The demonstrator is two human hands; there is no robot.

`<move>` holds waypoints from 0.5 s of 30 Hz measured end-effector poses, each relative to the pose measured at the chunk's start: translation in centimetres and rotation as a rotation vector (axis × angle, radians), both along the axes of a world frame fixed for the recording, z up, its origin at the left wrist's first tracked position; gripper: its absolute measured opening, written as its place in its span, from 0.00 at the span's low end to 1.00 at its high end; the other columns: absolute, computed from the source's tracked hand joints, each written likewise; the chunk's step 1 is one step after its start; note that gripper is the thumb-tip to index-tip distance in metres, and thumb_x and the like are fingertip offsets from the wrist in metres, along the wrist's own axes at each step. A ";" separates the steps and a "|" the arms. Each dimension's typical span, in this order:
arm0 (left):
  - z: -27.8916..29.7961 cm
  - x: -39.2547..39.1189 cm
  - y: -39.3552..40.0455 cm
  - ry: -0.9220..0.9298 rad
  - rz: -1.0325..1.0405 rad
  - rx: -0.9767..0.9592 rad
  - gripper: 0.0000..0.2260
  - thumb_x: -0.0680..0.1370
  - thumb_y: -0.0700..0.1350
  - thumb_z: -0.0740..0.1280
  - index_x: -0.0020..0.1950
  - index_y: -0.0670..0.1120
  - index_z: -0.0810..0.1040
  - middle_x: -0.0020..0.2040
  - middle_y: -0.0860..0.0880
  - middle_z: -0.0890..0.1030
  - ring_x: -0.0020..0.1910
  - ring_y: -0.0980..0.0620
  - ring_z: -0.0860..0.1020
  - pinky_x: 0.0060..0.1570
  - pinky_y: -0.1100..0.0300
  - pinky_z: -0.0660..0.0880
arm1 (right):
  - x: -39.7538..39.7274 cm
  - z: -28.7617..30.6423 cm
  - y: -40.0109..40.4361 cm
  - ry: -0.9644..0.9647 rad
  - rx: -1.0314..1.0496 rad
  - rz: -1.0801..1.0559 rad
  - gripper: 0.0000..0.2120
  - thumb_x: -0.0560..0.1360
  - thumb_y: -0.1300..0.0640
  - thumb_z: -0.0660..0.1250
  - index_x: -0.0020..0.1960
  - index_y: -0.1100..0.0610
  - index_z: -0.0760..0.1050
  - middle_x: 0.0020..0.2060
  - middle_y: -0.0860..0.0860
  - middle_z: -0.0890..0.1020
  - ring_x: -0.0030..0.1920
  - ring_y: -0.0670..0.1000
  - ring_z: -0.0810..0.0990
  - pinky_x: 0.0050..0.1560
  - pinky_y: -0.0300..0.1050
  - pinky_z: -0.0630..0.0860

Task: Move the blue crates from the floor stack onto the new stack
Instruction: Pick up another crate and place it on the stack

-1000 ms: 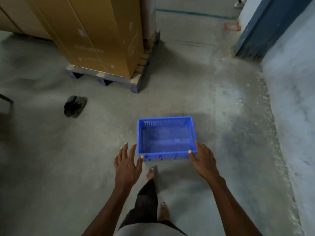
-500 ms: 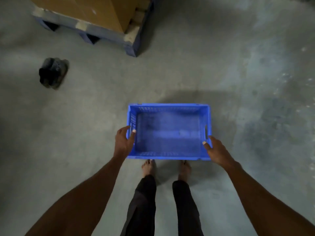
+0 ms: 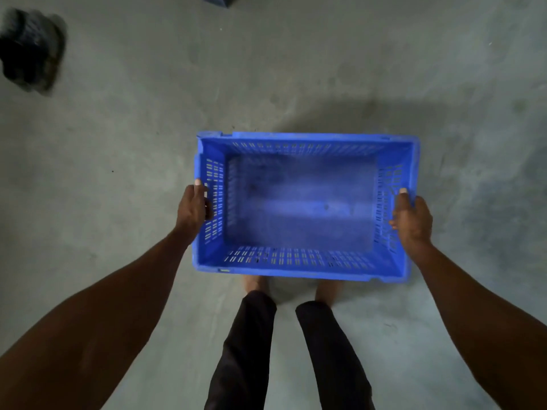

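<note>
1. Head view: the left hand (image 3: 192, 210) is wrapped around the left short wall of the blue crate (image 3: 302, 208), and the right hand (image 3: 411, 220) is clamped on the right short wall, thumb over the rim.
2. The crate sits at the centre of the frame, open side up and empty, its walls slotted; whether it touches the concrete floor (image 3: 133, 143) cannot be told.
3. Bare feet and dark trousers (image 3: 248, 350) show below the crate.
4. A blurred dark object (image 3: 29, 48) lies at the upper left.
</note>
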State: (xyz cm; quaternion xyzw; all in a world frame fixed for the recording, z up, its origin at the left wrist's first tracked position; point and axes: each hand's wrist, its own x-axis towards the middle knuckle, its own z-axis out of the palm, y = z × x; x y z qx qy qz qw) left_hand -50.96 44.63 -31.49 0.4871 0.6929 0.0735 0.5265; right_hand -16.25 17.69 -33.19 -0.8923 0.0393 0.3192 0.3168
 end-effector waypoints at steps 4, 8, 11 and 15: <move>-0.5 -0.2 0.4 -0.040 0.042 -0.036 0.23 0.84 0.61 0.54 0.47 0.43 0.74 0.32 0.47 0.73 0.24 0.52 0.72 0.23 0.64 0.72 | 2.2 -0.2 0.1 0.350 0.106 -0.119 0.30 0.81 0.33 0.50 0.44 0.57 0.75 0.25 0.52 0.80 0.21 0.50 0.77 0.22 0.37 0.72; -0.2 -0.6 1.1 0.051 -0.036 -0.076 0.28 0.81 0.68 0.54 0.38 0.46 0.74 0.27 0.49 0.73 0.21 0.53 0.70 0.22 0.64 0.68 | 3.1 0.2 0.2 0.497 0.157 -0.118 0.32 0.80 0.31 0.48 0.40 0.58 0.73 0.22 0.52 0.78 0.18 0.51 0.73 0.20 0.35 0.68; 0.5 -0.7 1.5 0.035 0.005 -0.110 0.27 0.81 0.68 0.54 0.37 0.47 0.72 0.27 0.50 0.70 0.23 0.50 0.66 0.27 0.60 0.66 | 2.7 1.8 0.5 0.430 0.207 -0.164 0.29 0.80 0.33 0.52 0.37 0.56 0.70 0.18 0.48 0.70 0.16 0.47 0.67 0.19 0.33 0.60; 5.0 -1.6 1.6 -0.090 -0.020 -0.188 0.25 0.80 0.68 0.55 0.39 0.48 0.72 0.28 0.51 0.67 0.22 0.52 0.64 0.25 0.60 0.65 | 3.5 7.5 -0.2 0.497 0.304 -0.139 0.25 0.82 0.38 0.51 0.39 0.56 0.70 0.19 0.48 0.69 0.16 0.47 0.64 0.19 0.34 0.58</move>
